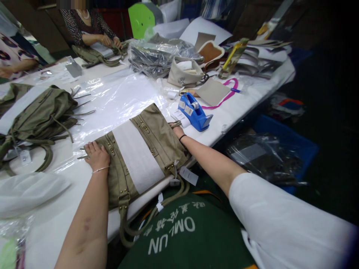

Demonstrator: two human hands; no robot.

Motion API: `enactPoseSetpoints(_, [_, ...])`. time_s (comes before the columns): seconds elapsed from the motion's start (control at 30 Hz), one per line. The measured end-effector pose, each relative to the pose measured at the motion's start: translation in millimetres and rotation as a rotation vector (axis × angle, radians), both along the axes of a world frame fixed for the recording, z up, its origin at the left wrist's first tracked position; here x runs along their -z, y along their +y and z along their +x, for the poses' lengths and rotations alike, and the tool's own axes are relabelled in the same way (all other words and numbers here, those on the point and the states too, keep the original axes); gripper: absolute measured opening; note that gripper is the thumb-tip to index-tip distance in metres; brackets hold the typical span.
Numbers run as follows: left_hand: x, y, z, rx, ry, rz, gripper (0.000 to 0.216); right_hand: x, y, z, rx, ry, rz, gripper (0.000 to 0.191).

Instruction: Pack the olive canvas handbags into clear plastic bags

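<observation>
An olive-green handbag (157, 138) lies flat at the table's near edge, a white paper band (134, 153) wrapped across its middle. Its rope-like handles (125, 224) hang over the edge towards me, with a white tag (189, 176) beside them. My left hand (97, 156) rests on the bag's left side, palm down and fingers spread. At the opposite side, my right hand (178, 130) touches the bag's edge near some thin cords; its fingers are mostly hidden. A blue tape dispenser (195, 112) stands just beyond my right hand.
More olive bags (47, 112) are piled at the left. Plastic sheeting (126, 89) covers the table beyond my bag. Plastic-wrapped bags (162, 54) and a beige fabric basket (185, 73) stand farther back. A co-worker's hands (109, 40) handle another bag. A blue bin (294, 149) sits below right.
</observation>
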State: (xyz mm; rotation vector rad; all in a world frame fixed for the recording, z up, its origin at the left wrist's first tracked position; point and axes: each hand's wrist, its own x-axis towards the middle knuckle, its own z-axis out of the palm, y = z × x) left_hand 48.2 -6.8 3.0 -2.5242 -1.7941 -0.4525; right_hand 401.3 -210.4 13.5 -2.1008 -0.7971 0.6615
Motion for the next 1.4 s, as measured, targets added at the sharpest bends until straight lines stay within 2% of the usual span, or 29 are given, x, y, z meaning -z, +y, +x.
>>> enactPoseSetpoints(0.1, [-5.7,1,-3,-0.004,0.023,-0.034,0.061,-5.1,-5,-2,-0.021,-0.046,0.014,0.015])
enactPoseSetpoints(0.17, [-9.3,4,-9,-0.015,0.032,-0.087,0.061,-15.1,-15,-1,-0.074,-0.040,0.005,0.020])
enactPoseSetpoints(0.27, [-10.4,9,-21,-0.028,0.032,-0.153,0.063,-41.4,-37,3,-0.176,0.028,-0.083,0.029])
enactPoseSetpoints(0.33, [-8.3,13,-28,-0.024,0.046,-0.169,0.064,-63.0,-48,3,-0.178,-0.060,-0.121,0.025])
enactPoseSetpoints(0.43, [-9.6,21,-37,-0.021,0.105,-0.176,0.064,-85.4,-45,-8,-0.112,-0.358,0.034,0.028])
enactPoseSetpoints(0.5, [-21.0,29,-35,-0.010,0.185,-0.196,0.061,-85.6,-30,-21,-0.145,-0.413,0.118,0.036])
enactPoseSetpoints(0.53, [-31.0,32,-31,-0.006,0.244,-0.218,0.058,-81.1,-22,-28,-0.192,-0.380,0.104,0.042])
enactPoseSetpoints(0.63, [-72.6,29,7,0.072,0.350,-0.163,0.046,-58.5,-2,-45,-0.270,-0.234,-0.006,0.055])
enactPoseSetpoints(0.7, [-99.8,12,54,0.264,0.274,0.002,0.046,-44.9,4,-51,-0.235,-0.152,0.014,0.059])
enactPoseSetpoints(0.73, [-110.3,1,83,0.413,0.217,0.074,0.048,-40.4,5,-52,-0.213,-0.111,0.036,0.061])
enactPoseSetpoints(0.83, [-126.1,-29,169,0.861,0.182,0.132,0.057,-35.3,6,-50,-0.228,-0.033,0.072,0.058])
enactPoseSetpoints(0.93, [-125.4,-31,228,1.210,0.325,0.054,0.054,-33.6,5,-45,-0.307,-0.082,0.106,0.043])
enactPoseSetpoints(1.0, [-123.3,-15,245,1.308,0.460,-0.024,0.041,-29.8,4,-39,-0.344,-0.073,0.086,0.030])
enactPoseSetpoints(1.1, [-126.4,10,249,1.304,0.677,-0.086,0.023,-21.7,0,-27,-0.354,0.010,0.010,0.021])
enactPoseSetpoints(1.17, [-131.5,17,249,1.291,0.832,-0.075,0.025,-18.1,-2,-22,-0.344,0.051,-0.020,0.023])
enactPoseSetpoints(1.27, [-136.8,13,252,1.307,0.962,-0.005,0.037,-19.4,-1,-18,-0.344,0.093,-0.013,0.041])
enactPoseSetpoints(1.37, [-136.5,8,256,1.344,0.869,0.055,0.043,-26.4,12,-18,-0.341,0.092,0.068,0.076])
enactPoseSetpoints(1.4, [-135.6,8,258,1.354,0.820,0.059,0.044,-28.3,19,-17,-0.362,0.093,0.101,0.080])
